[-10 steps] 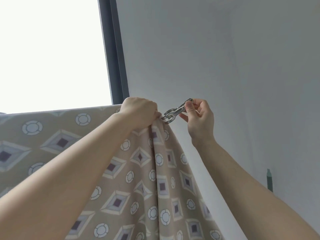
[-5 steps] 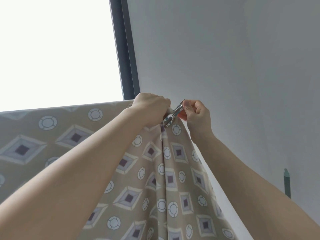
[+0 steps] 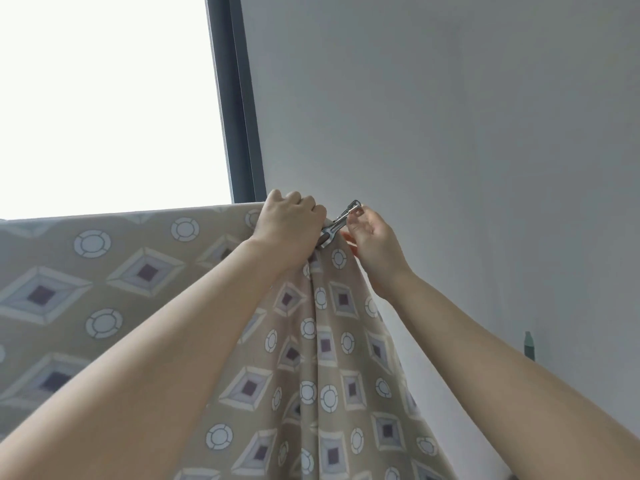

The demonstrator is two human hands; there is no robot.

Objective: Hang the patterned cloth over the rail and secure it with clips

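Head view: beige patterned cloth (image 3: 329, 341), diamonds and rings, gathered at metal clip (image 3: 337, 226).

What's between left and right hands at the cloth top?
Head view: a silver metal clip, jaw end at the beige patterned cloth the left hand grips, handle end pinched by the right hand.

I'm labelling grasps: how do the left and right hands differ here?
The left hand grips the gathered patterned cloth in a whole fist; the right hand pinches the metal clip with fingertips. The left hand's fingers are tightly curled, the right hand's looser. Both are raised at the cloth's top.
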